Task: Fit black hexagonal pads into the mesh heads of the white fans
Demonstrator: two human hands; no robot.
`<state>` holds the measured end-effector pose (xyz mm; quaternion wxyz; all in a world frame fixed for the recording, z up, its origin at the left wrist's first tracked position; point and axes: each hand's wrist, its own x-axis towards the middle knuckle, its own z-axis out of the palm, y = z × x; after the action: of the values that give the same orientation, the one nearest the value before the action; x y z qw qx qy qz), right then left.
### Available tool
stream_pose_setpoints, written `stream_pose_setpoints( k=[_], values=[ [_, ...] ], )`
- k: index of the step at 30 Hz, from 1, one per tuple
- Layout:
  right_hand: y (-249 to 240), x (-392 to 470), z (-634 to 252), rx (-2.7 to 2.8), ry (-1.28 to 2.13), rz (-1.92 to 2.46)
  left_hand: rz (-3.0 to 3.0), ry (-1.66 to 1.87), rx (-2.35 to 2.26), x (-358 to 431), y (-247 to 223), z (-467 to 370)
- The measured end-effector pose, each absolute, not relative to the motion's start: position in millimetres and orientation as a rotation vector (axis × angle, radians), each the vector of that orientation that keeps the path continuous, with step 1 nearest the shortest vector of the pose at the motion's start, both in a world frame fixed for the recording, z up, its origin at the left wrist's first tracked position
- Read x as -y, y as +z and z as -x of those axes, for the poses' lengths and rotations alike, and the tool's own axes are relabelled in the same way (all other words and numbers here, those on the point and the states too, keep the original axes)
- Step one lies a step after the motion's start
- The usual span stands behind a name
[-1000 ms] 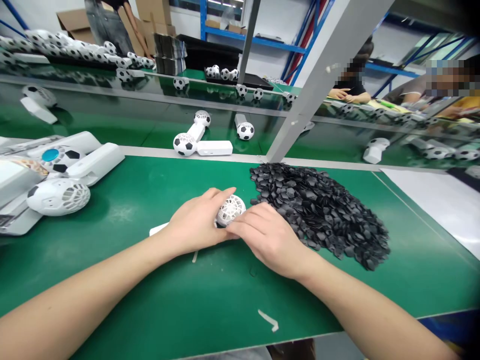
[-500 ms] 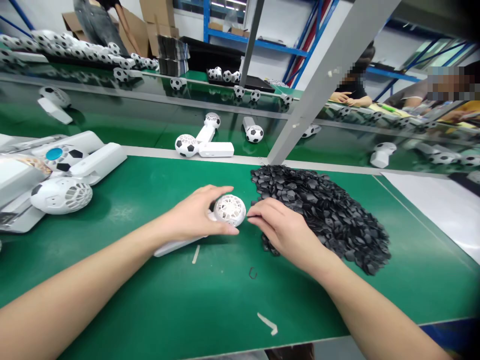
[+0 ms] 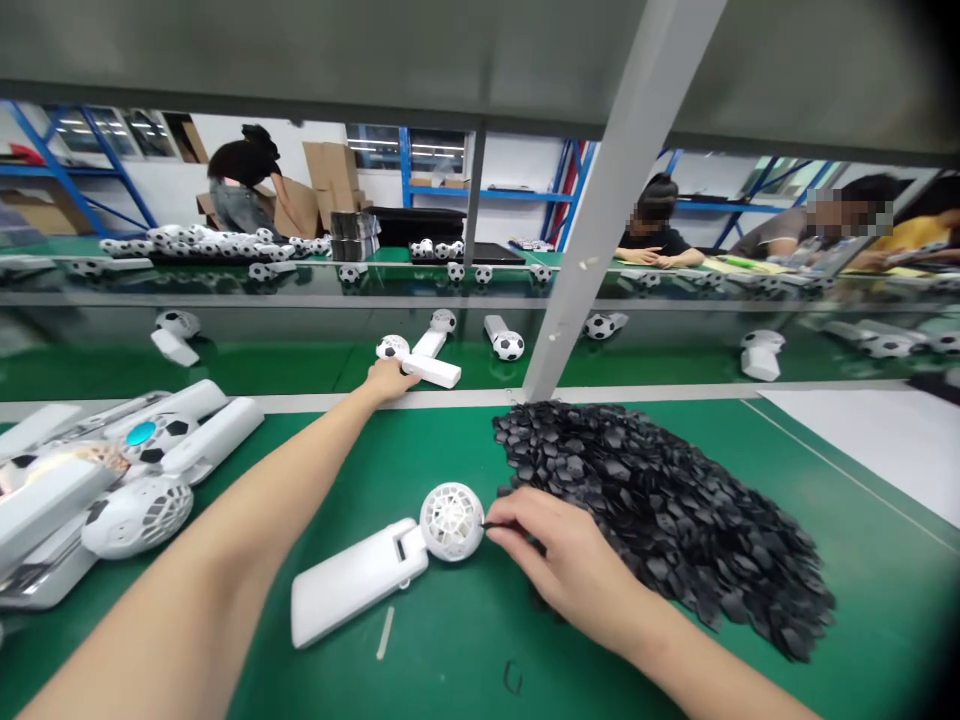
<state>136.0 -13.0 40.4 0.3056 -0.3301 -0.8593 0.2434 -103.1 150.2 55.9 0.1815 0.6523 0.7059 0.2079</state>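
A white handheld fan (image 3: 360,582) lies on the green table, its round grille head toward the right. Beside that head, my right hand (image 3: 566,545) pinches a small black piece (image 3: 489,525). A large pile of black pieces (image 3: 645,490) spreads just beyond and right of this hand. My left hand (image 3: 388,381) reaches across the table's far edge to a white fan with a football-patterned head (image 3: 432,370). Its fingers are partly hidden at the fan, so their grip is unclear.
Several white fans (image 3: 217,440) are stacked at the left. A grey post (image 3: 592,240) rises beyond the table. More football-patterned fans lie on the far strip. A white sheet (image 3: 862,430) is at the right. People work in the background.
My left hand has let go of the near fan and moved forward to the far one. The near fan now rests on the table. The camera view has tilted up.
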Motion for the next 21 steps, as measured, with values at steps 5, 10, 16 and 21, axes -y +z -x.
stream_pose_setpoints(
  k=[5,10,16,21],
  values=[
    [43,12,-137,2.153,0.707,0.913,-2.019,0.594,-1.722,-62,71,81],
    [40,16,-131,2.239,0.648,0.908,-2.184,0.234,-1.511,34,63,71],
    [30,19,-117,2.276,0.576,0.875,-2.185,0.405,-1.605,40,36,68],
    [24,17,-115,2.174,0.727,0.900,-2.169,0.520,-1.556,36,36,69]
  ],
)
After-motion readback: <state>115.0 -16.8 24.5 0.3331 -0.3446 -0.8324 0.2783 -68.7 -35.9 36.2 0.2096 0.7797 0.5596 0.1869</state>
